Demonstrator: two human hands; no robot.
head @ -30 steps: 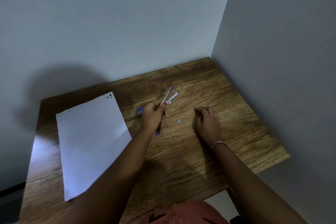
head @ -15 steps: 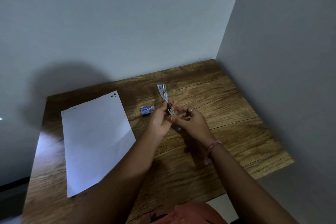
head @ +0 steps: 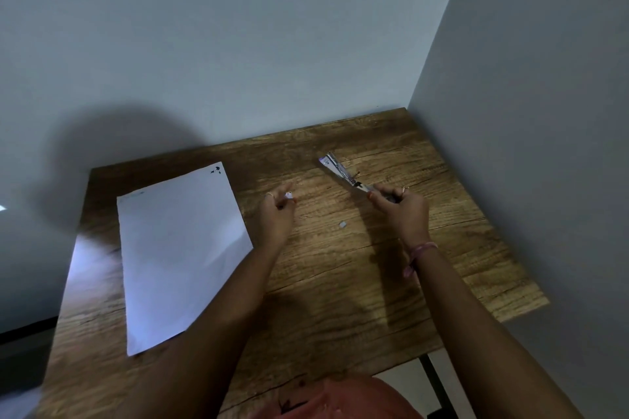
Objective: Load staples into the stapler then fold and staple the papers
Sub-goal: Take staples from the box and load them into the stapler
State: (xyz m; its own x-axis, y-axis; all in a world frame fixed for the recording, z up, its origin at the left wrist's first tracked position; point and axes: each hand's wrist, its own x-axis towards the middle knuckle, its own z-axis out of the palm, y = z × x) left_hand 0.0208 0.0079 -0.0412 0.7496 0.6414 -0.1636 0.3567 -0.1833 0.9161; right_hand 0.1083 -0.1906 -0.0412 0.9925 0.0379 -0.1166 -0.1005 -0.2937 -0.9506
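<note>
My right hand (head: 403, 211) is closed around the rear end of the stapler (head: 343, 173), which I hold clear of the surface (head: 340, 275) with its opened metal arm pointing away from me and to the left; gripping the back end leaves the staple channel exposed for loading. My left hand (head: 277, 211) is partly curled, thumb and forefinger pinched on a small pale item (head: 289, 194) at the fingertips. I judge this to be staples or their box, but it is too small and blurred to confirm. The two hands are apart, with bare wood between them, so the staples have not yet been brought to the channel. A small pale scrap (head: 342, 224) lies on the surface between my hands, nearer the right one; it may be a loose strip of staples. The sheet of white paper (head: 180, 248) lies flat on the left part of the surface, beside my left forearm, unfolded and out of the working zone, so it cannot be creased or marked during loading. Dark marks show at its far right corner. I judge the task to be in the loading step. Next, bring the left hand to the channel, seat the strip squarely and close the arm. A skewed strip may jam.
</note>
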